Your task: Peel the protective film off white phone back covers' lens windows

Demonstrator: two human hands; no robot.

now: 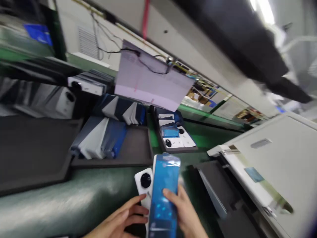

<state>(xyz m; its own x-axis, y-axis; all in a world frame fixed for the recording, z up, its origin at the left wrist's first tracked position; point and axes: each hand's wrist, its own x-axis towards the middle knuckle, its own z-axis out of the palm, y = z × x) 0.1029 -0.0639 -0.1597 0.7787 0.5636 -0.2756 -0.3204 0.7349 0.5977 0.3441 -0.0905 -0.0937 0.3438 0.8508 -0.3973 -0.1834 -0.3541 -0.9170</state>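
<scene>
My left hand (125, 216) grips a white phone back cover (143, 185) with a round black camera ring, held low at the bottom centre. My right hand (184, 211) holds a blue film-covered phone panel (164, 191) upright beside the white cover, thumb across its face. Both hands are closed around their parts, and the two parts touch side by side. The picture is smeared by motion.
A dark tray (138, 145) holds leaning blue and white panels (99, 137); a second tray (177, 137) behind holds more phones. A large dark tray (32, 152) lies left. A grey-white machine (277, 158) stands right, above a green belt (61, 201). A pale sheet (151, 82) hangs overhead.
</scene>
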